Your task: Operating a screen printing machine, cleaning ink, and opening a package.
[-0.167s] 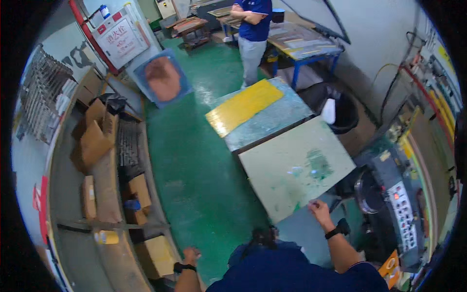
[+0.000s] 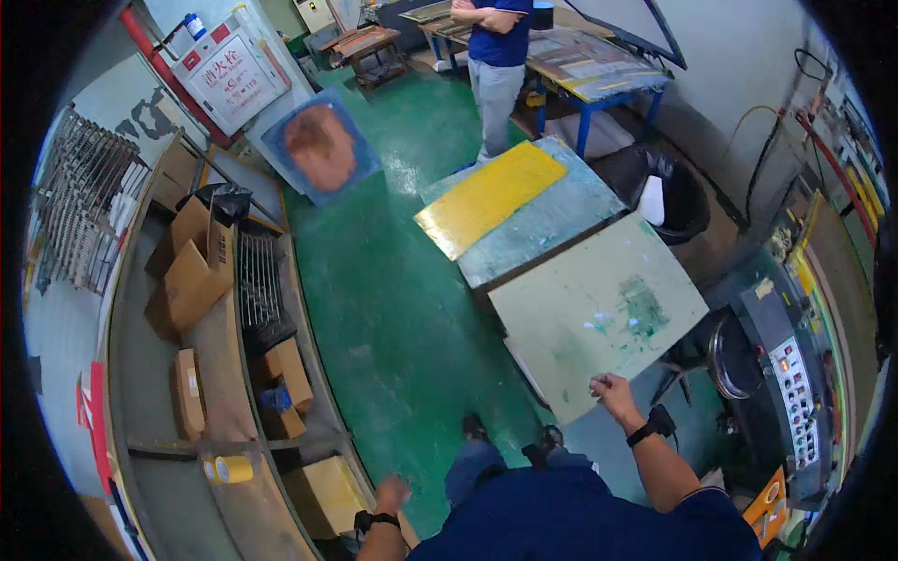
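Head view: right hand [image 2: 613, 391] grasps pale green board [image 2: 599, 313] by one edge, left hand [image 2: 391, 491] loosely curled, empty; board may tip.

The right hand [image 2: 613, 391] grips the near edge of a pale green board [image 2: 599, 313]; open air lies to its left above the green floor [image 2: 393, 318]. To its right a grey control machine [image 2: 790, 374] and a round metal drum [image 2: 730, 355] crowd close. Beyond the board, a teal panel [image 2: 552, 229] and a yellow sheet [image 2: 491, 196] block the way forward, with a black bin [image 2: 669, 192] just beside them. The left hand [image 2: 391, 491] hangs free near a cardboard box [image 2: 323, 496] on the curved bench [image 2: 224, 346], cluttered with cartons.
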A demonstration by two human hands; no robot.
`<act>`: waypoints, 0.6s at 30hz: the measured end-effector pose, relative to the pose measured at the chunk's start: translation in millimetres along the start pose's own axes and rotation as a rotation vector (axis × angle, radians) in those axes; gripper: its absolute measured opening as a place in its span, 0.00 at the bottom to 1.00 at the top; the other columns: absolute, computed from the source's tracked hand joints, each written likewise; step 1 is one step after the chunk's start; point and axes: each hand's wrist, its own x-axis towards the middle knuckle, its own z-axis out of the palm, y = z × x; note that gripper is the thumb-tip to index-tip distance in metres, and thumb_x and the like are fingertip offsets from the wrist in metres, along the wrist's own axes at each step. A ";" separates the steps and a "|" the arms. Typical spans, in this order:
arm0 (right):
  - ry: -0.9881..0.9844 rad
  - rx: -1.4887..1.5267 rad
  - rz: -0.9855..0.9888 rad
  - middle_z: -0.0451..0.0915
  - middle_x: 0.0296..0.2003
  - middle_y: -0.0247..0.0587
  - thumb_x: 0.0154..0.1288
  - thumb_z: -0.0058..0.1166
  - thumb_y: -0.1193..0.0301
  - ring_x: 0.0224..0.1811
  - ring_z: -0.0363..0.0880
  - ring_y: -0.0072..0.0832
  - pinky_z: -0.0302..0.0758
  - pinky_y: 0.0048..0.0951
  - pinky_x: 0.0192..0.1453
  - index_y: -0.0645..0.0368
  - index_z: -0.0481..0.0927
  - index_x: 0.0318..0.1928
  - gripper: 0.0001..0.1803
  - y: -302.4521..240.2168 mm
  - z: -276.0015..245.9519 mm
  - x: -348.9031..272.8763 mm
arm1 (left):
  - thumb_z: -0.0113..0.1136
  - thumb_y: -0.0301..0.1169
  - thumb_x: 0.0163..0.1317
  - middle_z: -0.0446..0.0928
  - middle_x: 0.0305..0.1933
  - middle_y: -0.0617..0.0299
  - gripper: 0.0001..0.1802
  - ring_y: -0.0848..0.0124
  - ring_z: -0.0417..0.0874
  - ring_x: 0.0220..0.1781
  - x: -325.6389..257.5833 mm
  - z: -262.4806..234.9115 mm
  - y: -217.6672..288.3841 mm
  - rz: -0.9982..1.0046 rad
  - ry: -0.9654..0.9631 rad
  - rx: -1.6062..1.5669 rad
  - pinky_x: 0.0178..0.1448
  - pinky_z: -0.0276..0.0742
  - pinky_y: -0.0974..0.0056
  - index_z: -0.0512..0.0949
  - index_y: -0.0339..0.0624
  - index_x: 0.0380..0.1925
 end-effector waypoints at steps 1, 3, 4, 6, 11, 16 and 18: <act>-0.019 -0.033 -0.024 0.81 0.28 0.40 0.61 0.57 0.68 0.30 0.78 0.24 0.75 0.26 0.35 0.69 0.79 0.42 0.15 -7.8 20.5 14.1 | 0.52 0.30 0.62 0.77 0.33 0.53 0.09 0.64 0.77 0.28 19.9 0.4 13.6 -0.020 0.000 -0.043 0.28 0.74 0.62 0.75 0.35 0.33; -0.052 -0.097 -0.004 0.81 0.28 0.41 0.61 0.57 0.68 0.29 0.79 0.25 0.75 0.27 0.34 0.69 0.79 0.42 0.15 -16.8 60.4 34.4 | 0.51 0.29 0.62 0.77 0.33 0.53 0.09 0.64 0.78 0.29 57.3 -14.0 49.1 -0.013 -0.027 0.008 0.30 0.75 0.63 0.75 0.33 0.36; -0.065 -0.124 0.001 0.81 0.28 0.41 0.61 0.57 0.68 0.29 0.79 0.25 0.76 0.27 0.34 0.69 0.79 0.42 0.15 -19.1 77.8 42.5 | 0.51 0.29 0.62 0.76 0.34 0.53 0.10 0.64 0.78 0.30 81.1 -15.7 68.9 0.012 -0.068 0.100 0.31 0.76 0.63 0.75 0.32 0.37; -0.050 -0.122 0.029 0.81 0.30 0.40 0.59 0.58 0.68 0.30 0.79 0.25 0.75 0.25 0.31 0.67 0.79 0.43 0.15 -31.4 119.8 66.4 | 0.51 0.28 0.62 0.76 0.34 0.53 0.11 0.63 0.78 0.30 127.0 -19.4 118.6 0.068 -0.126 0.184 0.33 0.78 0.62 0.74 0.31 0.40; -0.070 0.006 0.117 0.81 0.34 0.40 0.61 0.57 0.68 0.33 0.80 0.26 0.76 0.27 0.34 0.66 0.79 0.44 0.15 -89.1 209.6 102.0 | 0.49 0.26 0.64 0.77 0.38 0.51 0.15 0.64 0.80 0.36 202.9 13.7 255.3 0.156 -0.215 0.203 0.37 0.78 0.62 0.70 0.26 0.48; -0.081 0.273 0.271 0.80 0.33 0.37 0.63 0.56 0.67 0.31 0.79 0.24 0.76 0.25 0.35 0.61 0.79 0.39 0.10 -135.3 289.2 177.0 | 0.52 0.32 0.66 0.77 0.41 0.55 0.22 0.66 0.81 0.42 231.7 112.0 415.1 0.260 -0.440 0.214 0.44 0.78 0.62 0.66 0.32 0.57; -0.081 0.465 0.320 0.79 0.31 0.36 0.64 0.55 0.67 0.29 0.78 0.25 0.76 0.26 0.33 0.61 0.78 0.37 0.10 -137.6 318.5 217.8 | 0.53 0.33 0.65 0.77 0.42 0.55 0.22 0.66 0.81 0.42 233.1 165.3 465.9 0.295 -0.498 0.228 0.45 0.77 0.62 0.68 0.35 0.57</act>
